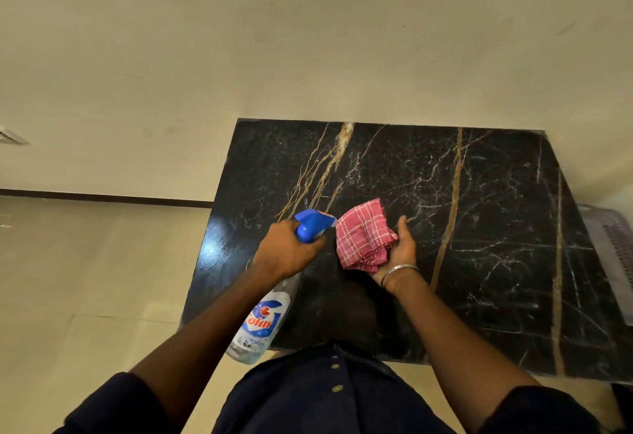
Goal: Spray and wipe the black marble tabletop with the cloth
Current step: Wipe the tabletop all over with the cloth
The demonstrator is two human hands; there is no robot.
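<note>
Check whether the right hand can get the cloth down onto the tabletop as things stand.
Probably yes. The right hand carries the pink cloth on its upturned palm over the tabletop, with bare marble around it. The left hand, gripping the spray bottle, sits to the side, not beneath.

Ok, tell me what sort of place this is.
Likely a room in a home or office: a black marble tabletop by a plain cream wall, a pale tiled floor with dark skirting, and a plastic basket.
</note>
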